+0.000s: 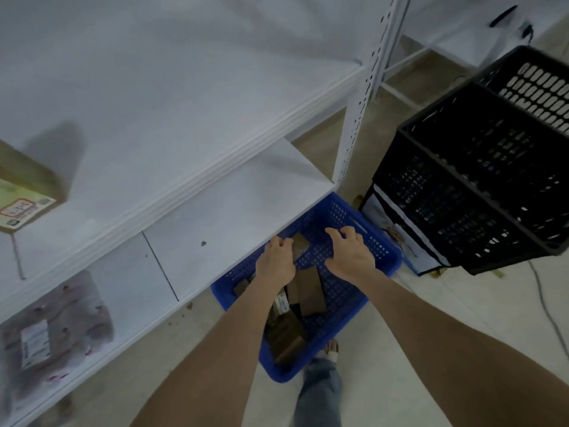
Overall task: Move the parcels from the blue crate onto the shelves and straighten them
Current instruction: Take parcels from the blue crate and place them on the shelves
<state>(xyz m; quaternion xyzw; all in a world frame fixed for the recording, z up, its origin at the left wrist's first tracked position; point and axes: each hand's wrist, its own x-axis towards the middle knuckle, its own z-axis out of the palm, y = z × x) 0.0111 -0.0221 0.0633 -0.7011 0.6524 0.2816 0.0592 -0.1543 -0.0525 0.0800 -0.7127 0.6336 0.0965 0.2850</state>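
The blue crate (366, 251) stands on the floor, its far corner tucked under the lower white shelf (234, 217). Several brown cardboard parcels (312, 292) lie inside it. Both my arms reach down into the crate. My left hand (277, 257) sits by the shelf's front edge, fingers curled onto the edge of a small brown parcel (300, 245). My right hand (351, 251) hovers over the crate's far side, fingers loosely bent and holding nothing. On the upper shelf (154, 103) a labelled cardboard box (24, 192) rests at the left. A grey-pink bagged parcel (58, 334) lies on the lower shelf.
The perforated white shelf post (360, 103) rises just beyond the crate. Stacked black crates (477, 180) stand to the right, with a printed bag (397, 238) beneath them. A cable (551, 318) runs over the floor. My foot (331, 349) is beside the crate's near corner.
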